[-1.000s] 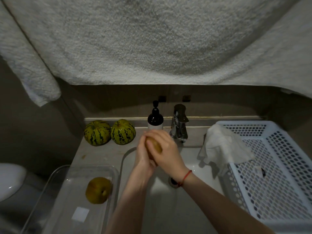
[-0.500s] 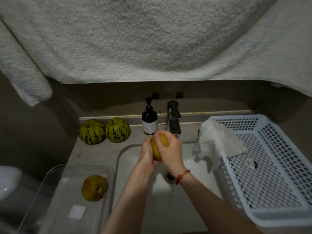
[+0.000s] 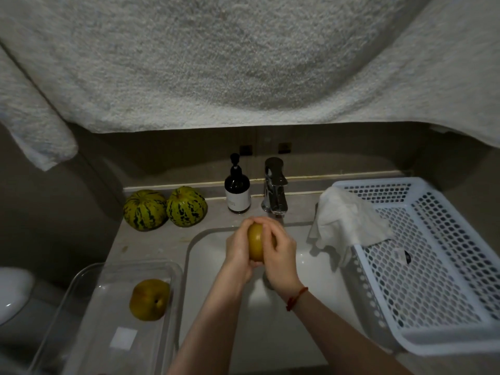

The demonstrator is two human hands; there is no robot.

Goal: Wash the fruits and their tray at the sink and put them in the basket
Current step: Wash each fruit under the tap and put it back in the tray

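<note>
Head view: left hand [image 3: 239,251] and right hand [image 3: 280,251] both clasp a pear [image 3: 256,242] over the sink [image 3: 319,266], just below the tap [image 3: 275,185]. Second pear [image 3: 149,299] lies in the tray [image 3: 173,269] left of the sink; two melons [image 3: 165,207] sit on the table [image 3: 159,242]; basket [image 3: 446,345] at right.

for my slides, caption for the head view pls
Both hands rub a yellow fruit over the sink below the tap.
</note>
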